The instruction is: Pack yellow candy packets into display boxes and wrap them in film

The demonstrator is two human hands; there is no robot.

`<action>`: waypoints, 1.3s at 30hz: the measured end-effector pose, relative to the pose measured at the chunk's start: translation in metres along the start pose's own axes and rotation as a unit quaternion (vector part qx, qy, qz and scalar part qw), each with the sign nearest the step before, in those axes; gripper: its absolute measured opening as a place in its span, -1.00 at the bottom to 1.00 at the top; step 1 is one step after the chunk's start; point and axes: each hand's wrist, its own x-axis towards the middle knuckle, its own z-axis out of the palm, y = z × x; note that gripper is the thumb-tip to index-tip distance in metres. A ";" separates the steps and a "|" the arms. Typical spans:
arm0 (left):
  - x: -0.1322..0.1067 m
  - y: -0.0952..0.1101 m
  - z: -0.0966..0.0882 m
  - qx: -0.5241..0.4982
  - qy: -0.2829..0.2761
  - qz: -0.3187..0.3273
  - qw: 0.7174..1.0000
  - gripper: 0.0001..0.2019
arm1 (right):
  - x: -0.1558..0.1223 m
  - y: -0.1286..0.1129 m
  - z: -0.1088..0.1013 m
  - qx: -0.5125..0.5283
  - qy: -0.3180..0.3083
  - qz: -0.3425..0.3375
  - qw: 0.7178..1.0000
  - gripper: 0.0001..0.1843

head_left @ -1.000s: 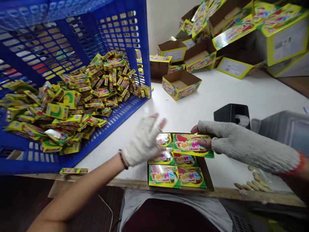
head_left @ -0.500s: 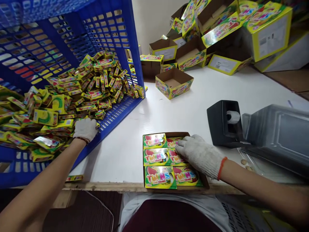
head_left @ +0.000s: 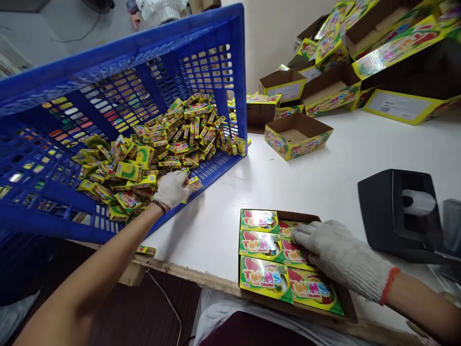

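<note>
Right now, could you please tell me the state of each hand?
Left hand: fingers curled, a small box at the fingertips; whether gripped cannot be told.
Right hand: open, fingers laid over Twins packs in the carton.

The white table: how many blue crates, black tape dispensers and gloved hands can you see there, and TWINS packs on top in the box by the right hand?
Blue crate: 1
Black tape dispenser: 1
Left hand and right hand, gloved: 2
TWINS packs showing in the box: 6
Total: 10
</note>
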 end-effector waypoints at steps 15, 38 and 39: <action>-0.055 0.155 -0.030 -0.757 -0.152 -0.011 0.636 -0.65 | 0.000 -0.016 -0.073 0.353 0.286 0.053 0.889 -0.70; -0.059 0.103 0.057 -0.192 -0.080 0.144 0.968 -0.45 | 0.013 -0.017 -0.041 -0.124 -0.061 0.138 0.981 -0.61; -0.056 0.094 0.060 -0.143 -0.107 0.157 0.971 -0.40 | 0.014 -0.019 -0.041 -0.124 -0.062 0.137 0.981 -0.61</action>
